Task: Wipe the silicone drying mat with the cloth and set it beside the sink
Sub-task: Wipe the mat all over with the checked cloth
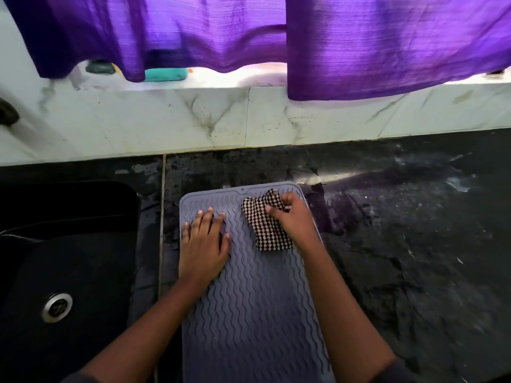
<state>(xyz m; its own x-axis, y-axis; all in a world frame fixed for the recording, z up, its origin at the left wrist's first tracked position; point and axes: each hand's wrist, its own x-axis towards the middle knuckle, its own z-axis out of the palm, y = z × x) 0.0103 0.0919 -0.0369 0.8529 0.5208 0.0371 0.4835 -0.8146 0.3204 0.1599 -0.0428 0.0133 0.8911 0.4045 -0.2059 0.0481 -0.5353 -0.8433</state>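
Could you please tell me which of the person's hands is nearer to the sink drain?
Left. The left hand lies flat on the left part of the mat, on the side toward the drain; the right hand grips the cloth farther right.

Counter point(401, 258) runs left to right. Sink point(83, 205) set in counter at left; drain point(57, 307) in sink, near part. Mat point(254, 313) on counter, just right of sink, long side running near to far. Cloth point(266, 225) on mat, far-right part. Right hand point(293, 219) on cloth, fingers curled over it. Left hand point(203, 244) flat on mat, left of cloth, apart from it. Backsplash point(193, 120) behind counter. Sill point(249, 78) above backsplash. Block point(164, 74) on sill, far left; lump point(99, 67) left of block. Curtain point(387, 45) hangs over sill, hem overlapping backsplash at right.
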